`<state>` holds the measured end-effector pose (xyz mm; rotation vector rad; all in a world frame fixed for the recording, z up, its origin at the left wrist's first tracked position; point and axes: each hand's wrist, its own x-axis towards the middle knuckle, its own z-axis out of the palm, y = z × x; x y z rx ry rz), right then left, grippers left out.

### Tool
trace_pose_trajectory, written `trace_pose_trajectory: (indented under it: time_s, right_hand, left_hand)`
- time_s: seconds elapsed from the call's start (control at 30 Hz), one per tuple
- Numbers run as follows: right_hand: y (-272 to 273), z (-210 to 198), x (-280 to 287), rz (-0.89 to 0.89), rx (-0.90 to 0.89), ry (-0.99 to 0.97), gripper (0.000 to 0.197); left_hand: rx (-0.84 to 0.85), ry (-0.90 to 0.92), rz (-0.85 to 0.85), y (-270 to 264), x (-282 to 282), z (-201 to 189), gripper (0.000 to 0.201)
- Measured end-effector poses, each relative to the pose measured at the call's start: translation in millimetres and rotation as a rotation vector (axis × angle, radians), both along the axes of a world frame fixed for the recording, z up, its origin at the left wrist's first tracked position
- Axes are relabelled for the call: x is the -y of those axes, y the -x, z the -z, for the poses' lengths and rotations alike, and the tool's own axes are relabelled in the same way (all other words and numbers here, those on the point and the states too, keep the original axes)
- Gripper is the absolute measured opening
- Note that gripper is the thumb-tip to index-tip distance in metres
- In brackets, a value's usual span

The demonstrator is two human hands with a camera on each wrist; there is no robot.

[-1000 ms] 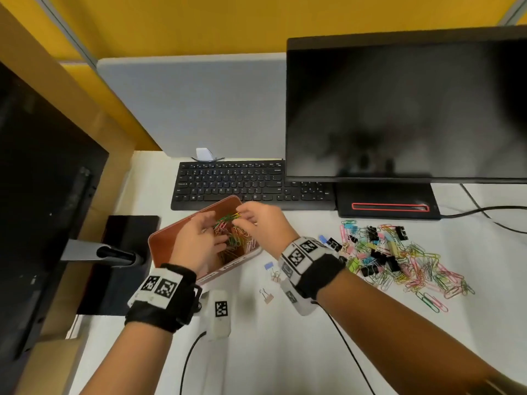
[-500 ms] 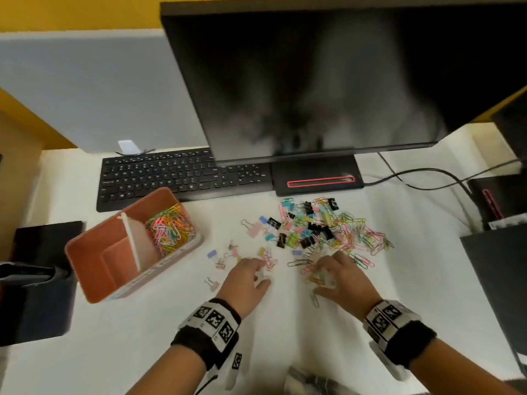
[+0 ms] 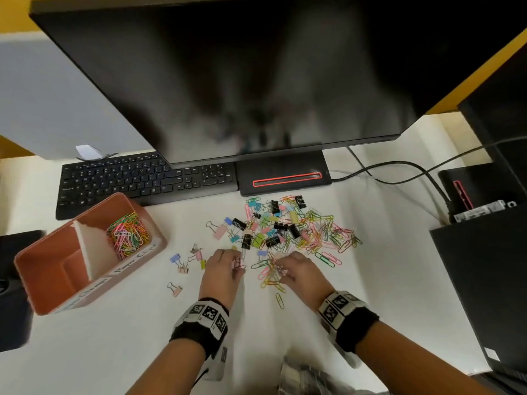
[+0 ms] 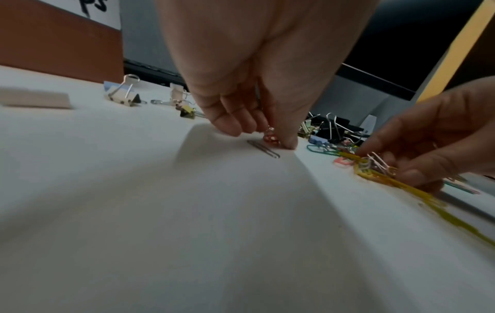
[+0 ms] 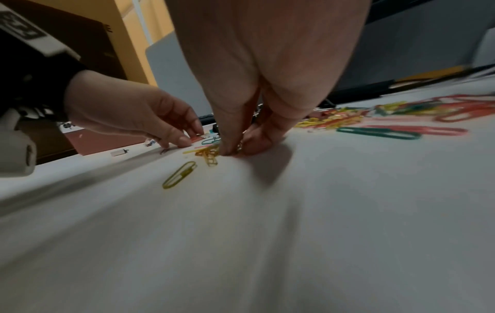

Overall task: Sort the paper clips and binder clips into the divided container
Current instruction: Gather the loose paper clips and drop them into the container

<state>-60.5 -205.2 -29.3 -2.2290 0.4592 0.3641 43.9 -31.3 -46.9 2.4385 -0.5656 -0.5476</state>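
Observation:
An orange divided container (image 3: 51, 269) stands at the left; its right compartment holds coloured paper clips (image 3: 128, 235) and the left compartment looks bare. A mixed pile of paper clips and binder clips (image 3: 285, 229) lies in front of the monitor base. My left hand (image 3: 238, 265) is at the pile's near edge, and its fingertips (image 4: 288, 144) pinch a small pink-red clip (image 4: 271, 138) against the table, beside a grey paper clip (image 4: 263, 149). My right hand (image 3: 281, 270) pinches a bunch of yellow and pink paper clips (image 5: 207, 153) on the table.
A black keyboard (image 3: 142, 181) and the monitor base (image 3: 285, 178) lie behind the pile. Stray small binder clips (image 3: 182, 263) sit between container and hands. One yellow paper clip (image 3: 280, 301) lies near my right wrist. Cables and black boxes (image 3: 484, 252) stand at the right.
Both hands left the container and came down at the pile's near edge. Since half a second ago their fingers have closed on clips there.

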Motion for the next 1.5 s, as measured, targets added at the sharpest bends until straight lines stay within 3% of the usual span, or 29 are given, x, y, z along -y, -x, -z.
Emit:
trace_pose_trajectory:
  time_s: [0.23, 0.47, 0.6, 0.77, 0.87, 1.07, 1.17, 1.5]
  right_hand:
    - [-27, 8, -5, -0.19, 0.042, 0.059, 0.031]
    - [-37, 7, 7, -0.173, -0.021, 0.089, 0.02]
    - [-27, 8, 17, -0.157, -0.024, 0.096, 0.016]
    - [-17, 9, 24, -0.222, 0.029, 0.075, 0.013]
    - [-22, 5, 21, -0.254, 0.057, 0.058, 0.013]
    - [-45, -3, 1, -0.394, 0.039, 0.097, 0.033]
    - [-53, -3, -1, -0.401, -0.038, 0.149, 0.027]
    - [-37, 5, 1, -0.287, 0.003, 0.205, 0.02]
  left_hand:
    - [-0.033, -0.025, -0.079, -7, 6, 7, 0.012]
    - [-0.058, 0.039, 0.025, -10, 3, -10, 0.005]
    - [-0.118, 0.057, 0.13, 7, -2, -17, 0.016]
    - [-0.196, -0.008, 0.058, 27, 4, -12, 0.046]
    - [-0.153, -0.055, 0.052, 29, 7, -5, 0.052]
    - [-0.032, -0.088, 0.029, 18, 10, -3, 0.022]
    - [-0.008, -0.102, 0.049, 9, 8, 0, 0.012]
    - [-0.048, -0.14, 0.117, -1, 10, -2, 0.013]
